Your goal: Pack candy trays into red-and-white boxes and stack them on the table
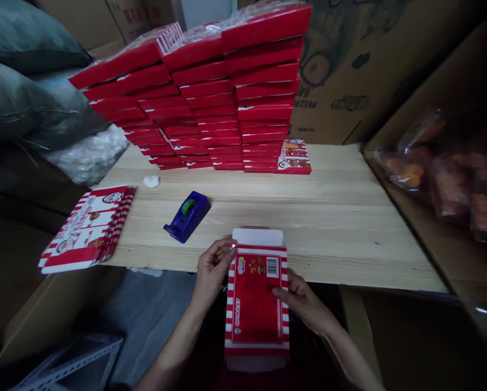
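Both hands hold a red-and-white striped carton [256, 296] at the near edge of the wooden table [329, 217]. It has a barcode and a burger picture on its red face, and a white flap stands open at its far end. My left hand [213, 271] grips the carton's upper left edge. My right hand [303, 301] presses its fingers onto the right side of the face. The carton's lower end overhangs the table edge, and the underside is hidden.
A tall stack of red boxes [227, 103] rises at the table's back, and a flat pile of striped cartons [86, 228] lies at the left edge. A blue tape dispenser [187, 216] stands mid-table. Bags of orange food [443, 174] fill a cardboard box at right.
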`<state>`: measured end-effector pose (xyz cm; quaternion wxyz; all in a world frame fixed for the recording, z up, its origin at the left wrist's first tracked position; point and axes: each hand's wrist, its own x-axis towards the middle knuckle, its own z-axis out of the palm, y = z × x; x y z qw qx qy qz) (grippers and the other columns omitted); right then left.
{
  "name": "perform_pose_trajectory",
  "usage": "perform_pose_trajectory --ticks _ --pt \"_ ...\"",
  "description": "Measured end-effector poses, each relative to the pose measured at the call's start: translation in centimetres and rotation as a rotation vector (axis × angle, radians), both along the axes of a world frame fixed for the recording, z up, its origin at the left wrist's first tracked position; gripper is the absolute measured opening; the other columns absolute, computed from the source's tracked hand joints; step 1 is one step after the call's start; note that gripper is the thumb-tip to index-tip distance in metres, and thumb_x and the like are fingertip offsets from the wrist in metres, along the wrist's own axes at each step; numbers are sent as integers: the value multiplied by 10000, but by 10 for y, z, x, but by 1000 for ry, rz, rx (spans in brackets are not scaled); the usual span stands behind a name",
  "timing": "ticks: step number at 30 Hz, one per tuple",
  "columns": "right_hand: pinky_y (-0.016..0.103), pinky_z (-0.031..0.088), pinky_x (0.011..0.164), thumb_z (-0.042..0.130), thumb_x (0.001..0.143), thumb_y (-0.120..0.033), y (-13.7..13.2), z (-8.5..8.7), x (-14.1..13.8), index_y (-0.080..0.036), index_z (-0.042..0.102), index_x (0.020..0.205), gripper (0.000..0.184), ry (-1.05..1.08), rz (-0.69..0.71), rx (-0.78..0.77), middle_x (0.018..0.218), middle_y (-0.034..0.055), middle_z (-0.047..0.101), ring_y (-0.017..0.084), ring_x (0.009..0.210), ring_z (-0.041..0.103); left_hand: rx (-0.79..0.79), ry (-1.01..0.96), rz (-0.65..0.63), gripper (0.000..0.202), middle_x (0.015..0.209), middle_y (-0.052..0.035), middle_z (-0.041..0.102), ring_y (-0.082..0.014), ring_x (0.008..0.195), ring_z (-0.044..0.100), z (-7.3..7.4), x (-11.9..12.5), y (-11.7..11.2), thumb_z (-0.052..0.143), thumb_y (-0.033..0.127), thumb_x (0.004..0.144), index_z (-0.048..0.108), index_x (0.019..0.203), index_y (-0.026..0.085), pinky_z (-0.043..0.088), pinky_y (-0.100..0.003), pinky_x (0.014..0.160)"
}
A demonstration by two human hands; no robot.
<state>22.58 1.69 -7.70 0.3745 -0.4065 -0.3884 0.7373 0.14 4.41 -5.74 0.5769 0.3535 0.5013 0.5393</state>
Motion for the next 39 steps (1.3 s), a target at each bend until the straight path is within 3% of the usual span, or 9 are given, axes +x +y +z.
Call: perform_pose_trajectory --ticks 3,6,12,17,23,28,33,36,39 --pt "460 507 1087 831 848 -347 10 22 -4 -359 655 1350 532 6 -203 106 1307 39 746 250 1194 699 36 50 69 259 920 -41 780 -169 877 722 6 -1 6 777 343 882 743 1085 185 550 -235 774" --pt "454 503 1101 783 900 -307 24 41 -8 -395 637 1366 497 18 -362 209 1331 24 730 232 1185 700 116 144 120 262 946 -43 784 -173 868 725 17 -3 15 762 343 896 749 1112 195 561 -237 763" --pt "408 563 967 745 926 -355 53 60 -5 -330 686 1296 376 -90 -289 350 1163 42 753 234 1061 702 227 262 93 254 970 -38 780 -158 853 710 31 -11 28 758 333 902 759 1123 207 552 -221 771" --pt "312 537 781 731 925 -410 44 45 0 -258 759 966 160 -227 -201 329 916 29 706 198 853 650 77 200 -60 237 946 -53 764 -170 842 695 17 -19 2 719 363 931 722 1095 193 523 -227 744" --pt "369 530 885 785 858 -489 32 9 6 -256 801 958 255 -229 -107 156 968 36 780 233 941 688 36 297 -203 220 895 -45 701 -172 831 635 -8 -30 -17 654 383 967 705 991 171 469 -243 760" --pt "347 535 816 872 776 -451 33 -5 7 -236 815 841 232 -146 -222 65 880 29 802 203 817 693 50 358 -199 232 774 -10 650 -143 716 566 -8 -27 -10 684 385 940 701 874 163 424 -232 675" --pt "340 560 797 900 748 -398 27 -1 -3 -251 753 756 208 -57 -337 -2 842 0 799 185 767 706 9 193 -129 252 755 8 648 -118 674 570 -10 -15 -8 735 398 905 662 847 164 428 -216 650" --pt "384 582 877 879 763 -388 30 7 -8 -283 749 902 217 59 -349 -62 1111 12 806 230 954 746 -34 -66 -62 267 862 3 709 -136 742 655 -13 -3 -7 779 360 875 608 1014 209 489 -232 714" --pt "431 539 1031 849 784 -343 37 13 -8 -312 714 1237 473 209 -249 -159 1446 36 670 274 1249 669 -102 -272 -25 448 987 -21 757 -165 838 716 -13 5 -3 796 294 860 569 1243 252 539 -272 794"
